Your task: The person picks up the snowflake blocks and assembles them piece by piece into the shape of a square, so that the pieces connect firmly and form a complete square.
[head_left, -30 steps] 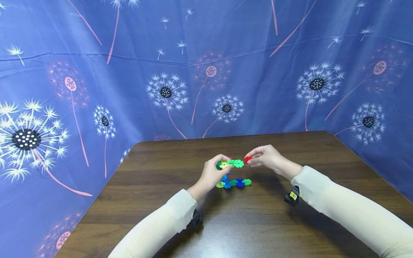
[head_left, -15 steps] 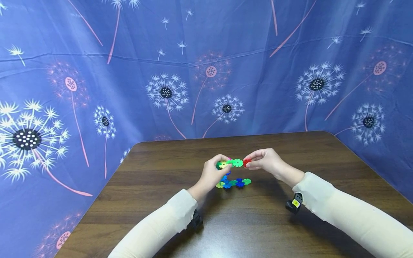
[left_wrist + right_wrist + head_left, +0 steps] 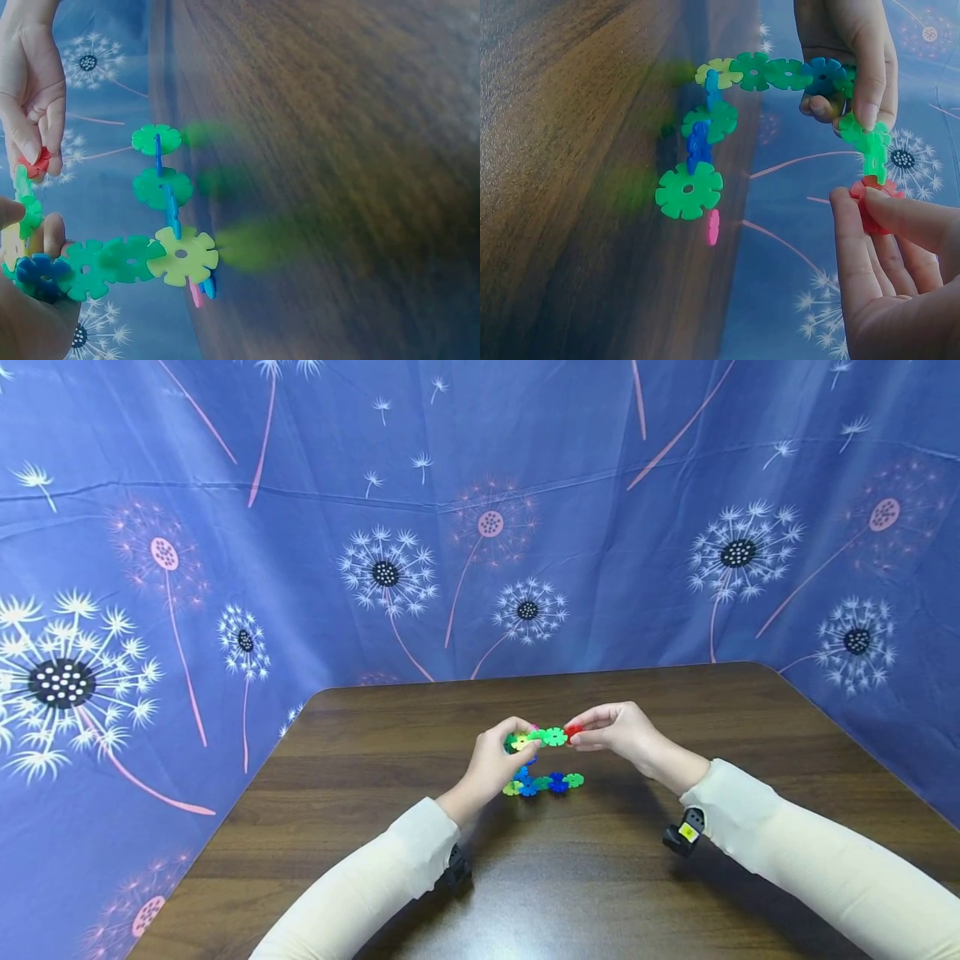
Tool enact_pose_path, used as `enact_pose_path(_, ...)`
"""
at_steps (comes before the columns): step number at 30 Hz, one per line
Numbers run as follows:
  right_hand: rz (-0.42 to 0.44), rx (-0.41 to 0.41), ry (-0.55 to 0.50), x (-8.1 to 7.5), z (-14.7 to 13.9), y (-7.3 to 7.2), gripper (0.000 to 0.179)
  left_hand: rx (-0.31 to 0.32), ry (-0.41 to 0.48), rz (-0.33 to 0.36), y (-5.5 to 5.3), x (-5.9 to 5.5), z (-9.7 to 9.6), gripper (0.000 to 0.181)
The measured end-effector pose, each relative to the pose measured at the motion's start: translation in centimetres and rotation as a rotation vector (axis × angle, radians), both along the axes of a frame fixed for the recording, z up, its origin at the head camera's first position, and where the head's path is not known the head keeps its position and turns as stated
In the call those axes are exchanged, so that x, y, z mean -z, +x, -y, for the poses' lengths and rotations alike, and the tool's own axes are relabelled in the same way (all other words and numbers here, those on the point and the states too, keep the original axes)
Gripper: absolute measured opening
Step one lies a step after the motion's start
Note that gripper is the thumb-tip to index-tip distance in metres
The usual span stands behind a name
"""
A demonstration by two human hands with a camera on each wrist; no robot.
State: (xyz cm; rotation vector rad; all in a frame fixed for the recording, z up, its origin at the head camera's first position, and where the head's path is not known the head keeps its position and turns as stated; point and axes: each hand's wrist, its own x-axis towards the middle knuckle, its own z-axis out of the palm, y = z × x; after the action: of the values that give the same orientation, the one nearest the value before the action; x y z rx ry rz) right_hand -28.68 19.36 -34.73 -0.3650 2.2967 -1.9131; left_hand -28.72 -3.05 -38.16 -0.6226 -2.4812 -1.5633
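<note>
- Right hand (image 3: 628,737) has the red piece (image 3: 573,733) pinched between thumb and fingertips. Small, narrow grip, nothing else in it.
- Left hand (image 3: 491,762) is clamped thumb-to-fingers on the raised arm of the flower-piece chain, just behind the bright green end piece (image 3: 555,737).
- Everything's about midway between the left and right edges of the table (image 3: 315,827), well in from the far corners. Raised arm is off the surface; the lower row, ending in a green piece (image 3: 573,781), looks like it's standing on it.
- Red and green are touching. Can't tell if the slots have bitten yet.
- My guess is the step is slotting red onto green. I'd keep red crosswise, notch to notch, then push straight in, no twisting.
- Left thumb's in a decent spot imo: holding that close to the joint should stop the arm bending.
- Go easy on the push. The column under the left hand is only slotted discs, so a hard shove could probably pop a lower joint or tip the row.
</note>
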Motion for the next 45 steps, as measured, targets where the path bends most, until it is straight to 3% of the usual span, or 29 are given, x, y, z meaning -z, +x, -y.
enact_pose_path(11, 0.034, -0.007, -0.026, 0.1, -0.1, 0.2, 0.034, 0.038, -0.043, -0.057, -0.1, 0.1, -0.3, 0.012)
enact_pose_path(25, 0.064, -0.009, -0.039, 0.3, 0.4, 0.3, 0.038, 0.068, -0.037, -0.03, 0.0, 0.0, 0.0, 0.011)
enact_pose_path(32, 0.066, -0.03, -0.075, 0.7, 0.2, 0.2, 0.039, 0.072, -0.119, -0.051, -0.4, -0.7, 0.5, 0.019)
enact_pose_path(39, 0.022, -0.017, -0.036, 0.7, 0.1, 0.5, 0.035, 0.091, -0.262, -0.109, -0.4, -2.1, 0.7, 0.03)
enact_pose_path(45, 0.031, 0.001, -0.025, 0.4, 0.2, 0.6, 0.032, 0.117, -0.34, -0.131, -0.6, -2.7, 0.4, 0.037)
